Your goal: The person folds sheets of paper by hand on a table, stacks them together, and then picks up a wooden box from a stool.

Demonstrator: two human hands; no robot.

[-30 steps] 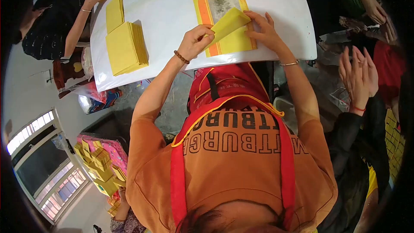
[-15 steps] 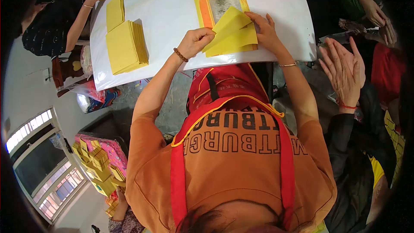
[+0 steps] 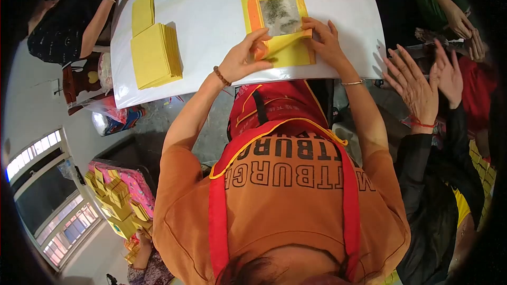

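Note:
A yellow paper sheet (image 3: 296,59) with an orange strip and a grey-silver rectangle (image 3: 280,15) lies near the table's front edge. Its lower part is folded upward in a loose, curled flap. My left hand (image 3: 244,59) is at the flap's left end, thumb and fingers apart around the curl, where some orange shows. At the right end, my right hand (image 3: 324,41) pinches the flap's upper edge between thumb and fingers. What lies under the fingertips is hidden.
On the white-covered table (image 3: 211,16), a stack of folded yellow papers (image 3: 154,57) stands left, with a smaller pile (image 3: 142,10) behind it. Another person's hands (image 3: 417,87) are raised at the right. A co-worker's arm (image 3: 103,18) reaches over the far left.
The flap, held up at an angle before, now lies lower and straighter across the sheet. My left hand has opened from its pinch. The other person's hands at right have moved apart.

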